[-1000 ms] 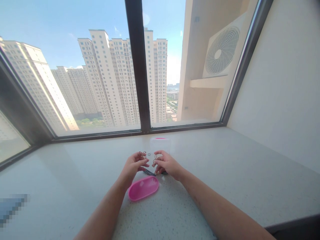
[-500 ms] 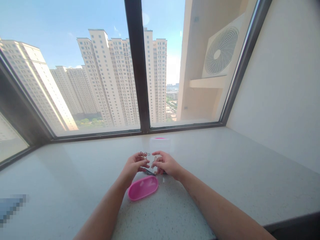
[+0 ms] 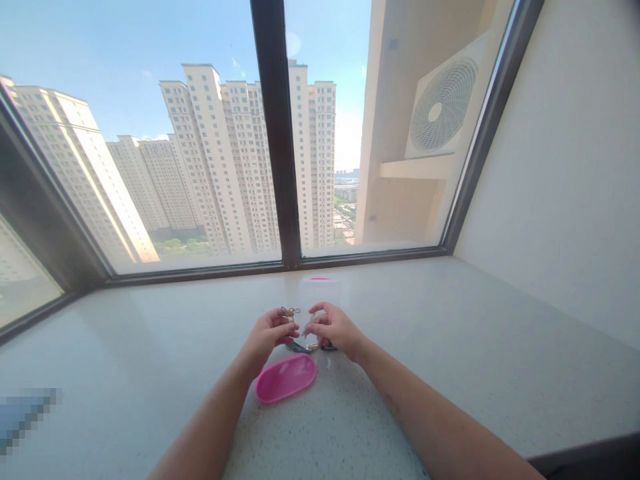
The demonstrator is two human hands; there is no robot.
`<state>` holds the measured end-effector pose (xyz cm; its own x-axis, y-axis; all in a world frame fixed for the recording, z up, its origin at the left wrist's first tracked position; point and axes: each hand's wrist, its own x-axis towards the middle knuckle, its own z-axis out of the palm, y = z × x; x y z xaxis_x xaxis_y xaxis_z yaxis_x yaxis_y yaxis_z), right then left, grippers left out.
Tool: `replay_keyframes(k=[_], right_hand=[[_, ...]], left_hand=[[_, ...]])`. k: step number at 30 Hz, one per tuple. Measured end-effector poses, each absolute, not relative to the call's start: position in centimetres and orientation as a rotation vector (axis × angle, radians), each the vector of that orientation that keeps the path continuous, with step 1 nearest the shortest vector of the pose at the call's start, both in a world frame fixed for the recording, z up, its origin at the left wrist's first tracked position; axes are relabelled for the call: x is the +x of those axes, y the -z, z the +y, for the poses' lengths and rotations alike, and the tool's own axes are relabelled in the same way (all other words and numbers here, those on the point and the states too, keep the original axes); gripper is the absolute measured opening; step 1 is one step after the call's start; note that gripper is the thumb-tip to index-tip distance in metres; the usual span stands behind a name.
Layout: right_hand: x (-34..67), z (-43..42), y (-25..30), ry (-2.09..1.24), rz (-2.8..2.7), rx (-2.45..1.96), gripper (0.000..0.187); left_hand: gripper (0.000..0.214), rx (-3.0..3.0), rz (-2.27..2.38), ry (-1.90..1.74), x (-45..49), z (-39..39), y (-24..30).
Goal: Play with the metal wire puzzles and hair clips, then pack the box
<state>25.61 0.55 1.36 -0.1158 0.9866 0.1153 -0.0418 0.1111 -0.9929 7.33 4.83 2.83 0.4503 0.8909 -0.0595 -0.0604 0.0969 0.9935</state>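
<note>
- The left hand pinches thin brown loops between thumb and fingers.
- The right hand holds a thin cord at its fingertips; it is too small to tell whether this is one loop or several.
- The hands face each other, apart, over the sill, just beyond the pink tray and near a dark strip.
- The step in hand looks like separating or shaping the loops; the next move seems to call for a light pinch.
</note>
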Motion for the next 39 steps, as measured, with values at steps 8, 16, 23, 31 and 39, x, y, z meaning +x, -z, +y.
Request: replay_keyframes(k=[8, 16, 23, 31, 39], right_hand=[[25.48, 0.22, -1.83, -1.304, -1.339, -0.938, 0.049], [25.22, 0.21, -1.82, -1.264, -1.345, -0.935, 0.046], [25.22, 0.52, -1.54, -1.212, -1.34, -0.959, 0.04], [25.18, 0.59, -1.34, -1.204, -1.364, -1.014, 0.035], [25.13, 0.56, -1.35, -1.244, -1.375, -1.005, 0.035]], left_hand=[[0.042, 1.282, 0.799, -0.793, 7.53, 4.83, -2.47], [0.043, 1.291, 0.761, -0.764, 7.45, 4.73, -2.65], [0.046, 1.314, 0.738, -0.734, 7.43, 4.58, -2.74], [0.049, 1.349, 0.697, -0.72, 7.46, 4.21, -2.89], [0.053, 1.361, 0.691, -0.725, 7.56, 4.62, -2.18]])
